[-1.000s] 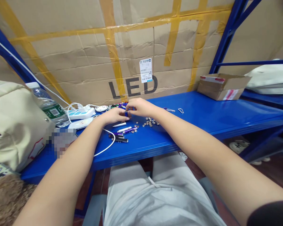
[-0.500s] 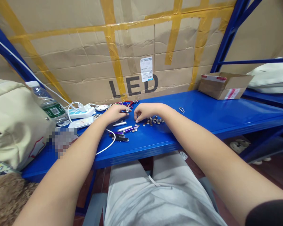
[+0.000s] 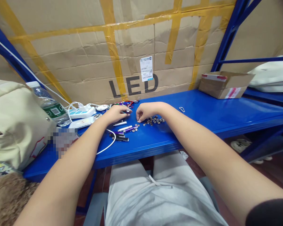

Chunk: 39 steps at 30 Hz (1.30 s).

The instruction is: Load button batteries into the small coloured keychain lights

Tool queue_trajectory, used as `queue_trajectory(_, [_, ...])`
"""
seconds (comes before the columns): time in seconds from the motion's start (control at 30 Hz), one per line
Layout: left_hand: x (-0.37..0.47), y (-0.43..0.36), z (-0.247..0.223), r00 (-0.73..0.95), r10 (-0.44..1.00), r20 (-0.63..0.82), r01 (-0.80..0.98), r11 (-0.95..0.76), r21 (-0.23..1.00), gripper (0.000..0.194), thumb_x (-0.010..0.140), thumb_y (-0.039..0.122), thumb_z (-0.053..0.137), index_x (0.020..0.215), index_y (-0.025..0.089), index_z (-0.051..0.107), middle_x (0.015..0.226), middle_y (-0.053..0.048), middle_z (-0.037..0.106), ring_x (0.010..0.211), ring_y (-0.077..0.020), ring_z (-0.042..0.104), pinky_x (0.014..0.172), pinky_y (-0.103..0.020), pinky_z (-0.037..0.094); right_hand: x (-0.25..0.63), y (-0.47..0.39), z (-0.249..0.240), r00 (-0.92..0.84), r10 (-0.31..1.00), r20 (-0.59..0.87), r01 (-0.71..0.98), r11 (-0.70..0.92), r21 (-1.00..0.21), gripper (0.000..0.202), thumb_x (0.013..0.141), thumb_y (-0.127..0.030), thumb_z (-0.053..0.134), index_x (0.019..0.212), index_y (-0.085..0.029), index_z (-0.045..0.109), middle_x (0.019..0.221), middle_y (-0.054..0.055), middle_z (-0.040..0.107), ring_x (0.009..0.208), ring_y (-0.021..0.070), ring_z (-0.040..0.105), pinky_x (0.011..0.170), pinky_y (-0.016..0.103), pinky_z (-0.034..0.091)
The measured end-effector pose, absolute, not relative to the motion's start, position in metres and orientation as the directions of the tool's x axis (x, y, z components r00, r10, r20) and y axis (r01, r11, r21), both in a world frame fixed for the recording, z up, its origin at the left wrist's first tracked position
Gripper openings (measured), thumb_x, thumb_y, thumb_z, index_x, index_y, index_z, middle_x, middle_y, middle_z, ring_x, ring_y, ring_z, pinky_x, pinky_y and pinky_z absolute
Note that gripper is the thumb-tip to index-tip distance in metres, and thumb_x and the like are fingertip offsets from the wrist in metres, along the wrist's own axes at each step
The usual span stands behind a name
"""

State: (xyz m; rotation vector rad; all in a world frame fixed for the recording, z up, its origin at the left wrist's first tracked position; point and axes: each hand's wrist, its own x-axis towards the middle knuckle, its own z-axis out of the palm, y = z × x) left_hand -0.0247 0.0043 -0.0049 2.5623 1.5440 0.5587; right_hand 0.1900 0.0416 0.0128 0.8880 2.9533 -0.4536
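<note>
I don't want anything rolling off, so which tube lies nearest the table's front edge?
The foremost black tube, silvery at its right end; the purple tubes and silver tubes lie farther back.

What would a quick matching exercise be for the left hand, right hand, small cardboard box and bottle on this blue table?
1. Left hand
2. Right hand
3. Small cardboard box
4. Bottle

A. Green-labelled, beside the beige bag
B. Lowered beside small metal discs
C. Holding a small tube
D. On the blue table, right of both hands

Pairs: 1-C, 2-B, 3-D, 4-A
</note>
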Motion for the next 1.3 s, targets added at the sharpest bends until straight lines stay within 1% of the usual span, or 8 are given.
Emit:
queue_trajectory(0.27, [-0.025, 0.004, -0.005, 0.428, 0.869, 0.248, 0.836, -0.485, 0.258, 0.03, 0.08, 0.03, 0.06, 0.105, 0.022, 0.074, 0.107, -0.003, 0.074, 0.096, -0.0212, 0.065, 0.094, -0.03, 0.046, 0.184, 0.029, 0.013, -0.827, 0.553, -0.097, 0.557, 0.786, -0.267, 0.016, 0.066, -0.02, 0.062, 0.08, -0.02, 0.07, 0.082, 0.001, 0.071, 0.07, 0.0158, 0.06, 0.061, 0.027, 0.042])
queue_trajectory(0.37, [-0.025, 0.004, -0.005, 0.438, 0.866, 0.241, 0.833, -0.492, 0.254, 0.03, 0.08, 0.031, 0.059, 0.104, 0.022, 0.074, 0.104, -0.002, 0.074, 0.092, -0.0202, 0.065, 0.09, -0.028, 0.046, 0.183, 0.03, 0.011, -0.834, 0.546, -0.074, 0.54, 0.783, -0.309, 0.022, 0.067, -0.019, 0.061, 0.086, -0.02, 0.07, 0.088, 0.002, 0.071, 0.072, 0.0156, 0.06, 0.062, 0.027, 0.043])
queue_trajectory(0.47, [-0.025, 0.004, -0.005, 0.444, 0.867, 0.227, 0.835, -0.492, 0.245, 0.029, 0.08, 0.031, 0.057, 0.1, 0.022, 0.075, 0.099, -0.001, 0.074, 0.088, -0.0193, 0.064, 0.085, -0.027, 0.047, 0.182, 0.032, 0.01, -0.848, 0.529, -0.03, 0.506, 0.791, -0.344, 0.029, 0.071, -0.026, 0.065, 0.098, -0.02, 0.07, 0.091, 0.003, 0.071, 0.072, 0.0153, 0.06, 0.065, 0.027, 0.043])
queue_trajectory(0.57, [-0.024, 0.004, -0.005, 0.44, 0.869, 0.226, 0.835, -0.489, 0.253, 0.028, 0.078, 0.029, 0.056, 0.098, 0.021, 0.074, 0.099, -0.001, 0.074, 0.089, -0.0195, 0.064, 0.084, -0.026, 0.046, 0.18, 0.034, 0.007, -0.875, 0.484, -0.022, 0.461, 0.816, -0.348, 0.028, 0.074, -0.031, 0.066, 0.099, -0.02, 0.071, 0.088, 0.002, 0.071, 0.071, 0.0143, 0.059, 0.066, 0.027, 0.043])
queue_trajectory(0.73, [-0.025, 0.003, -0.005, 0.449, 0.865, 0.225, 0.83, -0.497, 0.254, 0.029, 0.078, 0.028, 0.053, 0.098, 0.02, 0.074, 0.099, -0.001, 0.074, 0.091, -0.02, 0.064, 0.082, -0.026, 0.046, 0.174, 0.033, 0.004, -0.886, 0.463, -0.028, 0.441, 0.821, -0.361, 0.017, 0.076, -0.023, 0.062, 0.089, -0.018, 0.071, 0.083, 0.002, 0.071, 0.07, 0.0132, 0.059, 0.066, 0.026, 0.043])
queue_trajectory(1.0, [-0.026, 0.004, -0.006, 0.447, 0.867, 0.221, 0.831, -0.494, 0.256, 0.025, 0.077, 0.028, 0.053, 0.091, 0.021, 0.073, 0.091, 0.0, 0.074, 0.084, -0.019, 0.063, 0.079, -0.026, 0.044, 0.17, 0.025, 0.003, -0.866, 0.5, -0.034, 0.478, 0.804, -0.354, 0.019, 0.065, -0.017, 0.06, 0.082, -0.019, 0.068, 0.074, 0.0, 0.069, 0.062, 0.0136, 0.057, 0.06, 0.026, 0.042])
queue_trajectory(1.23, [-0.026, 0.004, -0.006, 0.46, 0.859, 0.225, 0.832, -0.505, 0.228, 0.026, 0.077, 0.029, 0.051, 0.088, 0.02, 0.073, 0.089, -0.002, 0.073, 0.084, -0.02, 0.063, 0.074, -0.026, 0.044, 0.172, 0.03, 0.002, -0.874, 0.48, 0.079, 0.431, 0.84, -0.33, 0.021, 0.066, -0.011, 0.06, 0.084, -0.018, 0.069, 0.084, 0.002, 0.071, 0.068, 0.0137, 0.06, 0.064, 0.025, 0.044])
queue_trajectory(1.3, [-0.026, 0.004, -0.006, 0.464, 0.858, 0.22, 0.831, -0.508, 0.227, 0.027, 0.077, 0.03, 0.051, 0.088, 0.02, 0.073, 0.089, -0.002, 0.073, 0.084, -0.0202, 0.063, 0.074, -0.026, 0.044, 0.174, 0.032, 0.003, -0.881, 0.467, 0.078, 0.421, 0.847, -0.325, 0.023, 0.065, -0.008, 0.059, 0.083, -0.018, 0.07, 0.086, 0.002, 0.072, 0.071, 0.0139, 0.061, 0.065, 0.025, 0.044])
